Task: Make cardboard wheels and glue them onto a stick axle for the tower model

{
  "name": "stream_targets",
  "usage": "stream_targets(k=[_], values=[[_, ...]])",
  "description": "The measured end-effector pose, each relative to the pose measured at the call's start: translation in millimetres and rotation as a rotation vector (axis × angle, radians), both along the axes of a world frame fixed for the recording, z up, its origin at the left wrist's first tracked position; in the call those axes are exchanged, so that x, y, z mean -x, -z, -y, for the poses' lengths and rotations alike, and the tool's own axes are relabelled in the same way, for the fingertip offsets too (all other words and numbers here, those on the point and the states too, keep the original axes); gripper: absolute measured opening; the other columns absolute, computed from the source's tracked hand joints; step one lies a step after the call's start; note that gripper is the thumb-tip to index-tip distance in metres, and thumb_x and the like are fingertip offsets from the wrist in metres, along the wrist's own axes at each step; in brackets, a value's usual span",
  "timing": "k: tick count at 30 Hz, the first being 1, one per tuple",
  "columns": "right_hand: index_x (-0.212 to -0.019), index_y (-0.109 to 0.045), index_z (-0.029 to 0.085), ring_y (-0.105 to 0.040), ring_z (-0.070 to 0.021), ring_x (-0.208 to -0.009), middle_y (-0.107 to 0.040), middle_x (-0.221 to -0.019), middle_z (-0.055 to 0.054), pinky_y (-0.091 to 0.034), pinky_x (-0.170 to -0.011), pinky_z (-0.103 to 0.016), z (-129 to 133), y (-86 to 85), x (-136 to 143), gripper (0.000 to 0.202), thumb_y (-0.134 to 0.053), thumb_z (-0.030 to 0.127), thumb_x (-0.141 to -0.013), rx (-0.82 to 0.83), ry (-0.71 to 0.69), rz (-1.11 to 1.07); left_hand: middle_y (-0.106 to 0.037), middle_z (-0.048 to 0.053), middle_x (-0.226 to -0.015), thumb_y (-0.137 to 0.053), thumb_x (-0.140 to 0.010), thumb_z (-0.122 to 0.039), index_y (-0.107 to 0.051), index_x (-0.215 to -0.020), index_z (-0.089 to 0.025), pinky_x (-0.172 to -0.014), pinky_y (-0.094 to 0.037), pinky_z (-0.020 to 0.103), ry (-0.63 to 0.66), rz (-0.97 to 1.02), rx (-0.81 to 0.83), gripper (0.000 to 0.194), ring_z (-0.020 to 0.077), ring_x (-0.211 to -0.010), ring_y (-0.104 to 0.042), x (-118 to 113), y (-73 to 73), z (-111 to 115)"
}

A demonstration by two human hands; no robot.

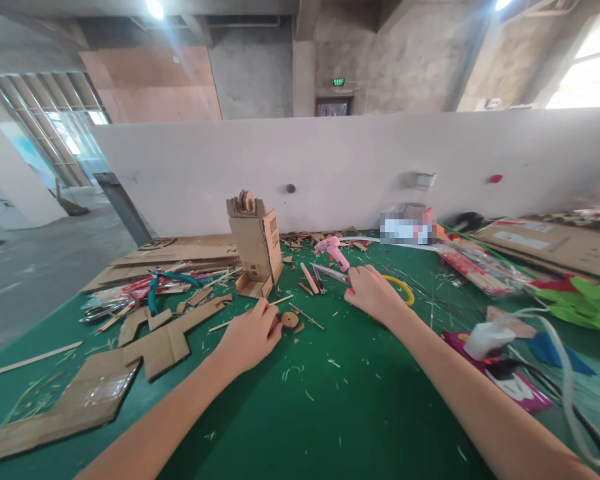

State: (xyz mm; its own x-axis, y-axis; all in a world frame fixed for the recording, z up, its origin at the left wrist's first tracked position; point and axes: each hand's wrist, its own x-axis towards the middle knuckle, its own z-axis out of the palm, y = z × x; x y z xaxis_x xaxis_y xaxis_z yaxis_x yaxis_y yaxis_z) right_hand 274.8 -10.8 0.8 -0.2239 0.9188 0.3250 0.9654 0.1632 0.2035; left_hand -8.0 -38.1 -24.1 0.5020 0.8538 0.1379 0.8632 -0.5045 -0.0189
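Observation:
My right hand is closed around a pair of scissors, whose silver blades point left. A yellow loop shows beyond my wrist; I cannot tell whether it belongs to the scissors. My left hand rests on the green table with its fingers curled together, and what lies under them is hidden. A small round cardboard disc with a centre hole lies right beside these fingertips. Behind my left hand stands an upright cardboard box structure with cardboard wheels at its top.
A pink glue gun lies beyond the scissors. Cut cardboard, teal-handled pliers and wooden sticks lie at left. A power strip with cables sits at right. A white partition borders the green table.

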Motion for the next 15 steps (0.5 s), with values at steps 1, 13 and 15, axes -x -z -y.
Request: stream_targets(k=[1, 13, 15], values=[[-0.097, -0.063, 0.007, -0.057, -0.0267, -0.088, -0.065, -0.087, -0.015, -0.039, -0.074, -0.032, -1.7, 2.5, -0.8, 0.022, -0.052, 0.016, -0.080, 0.003, 0.001, 0.000, -0.053, 0.011, -0.110, -0.031, -0.095, -0.037, -0.053, -0.109, -0.019, -0.063, -0.049, 0.033, -0.001, 0.013, -0.007, 0.032, 0.0223, -0.083, -0.064, 0.7, 1.9, -1.1], [-0.107, -0.065, 0.011, -0.056, -0.0246, -0.085, -0.063, -0.086, -0.012, -0.042, -0.076, -0.033, -1.3, -12.8, -10.8, 0.028, -0.045, 0.015, -0.087, -0.014, -0.145, 0.028, -0.050, 0.011, -0.123, -0.035, -0.091, -0.056, -0.048, -0.130, -0.025, -0.055, -0.048, 0.031, -0.023, 0.052, -0.069, 0.051, 0.0201, -0.072, -0.065, 7.5, 0.5, -2.6], [-0.104, -0.064, 0.011, -0.055, -0.0248, -0.087, -0.063, -0.085, -0.011, -0.044, -0.078, -0.034, 6.8, -27.8, -5.6, 0.027, -0.043, 0.013, -0.087, -0.108, -0.221, -0.024, -0.050, 0.013, -0.122, -0.034, -0.091, -0.057, -0.047, -0.132, -0.022, -0.055, -0.049, 0.032, -0.051, 0.051, -0.132, 0.055, 0.0209, -0.072, -0.065, 5.6, -7.7, 0.5]])
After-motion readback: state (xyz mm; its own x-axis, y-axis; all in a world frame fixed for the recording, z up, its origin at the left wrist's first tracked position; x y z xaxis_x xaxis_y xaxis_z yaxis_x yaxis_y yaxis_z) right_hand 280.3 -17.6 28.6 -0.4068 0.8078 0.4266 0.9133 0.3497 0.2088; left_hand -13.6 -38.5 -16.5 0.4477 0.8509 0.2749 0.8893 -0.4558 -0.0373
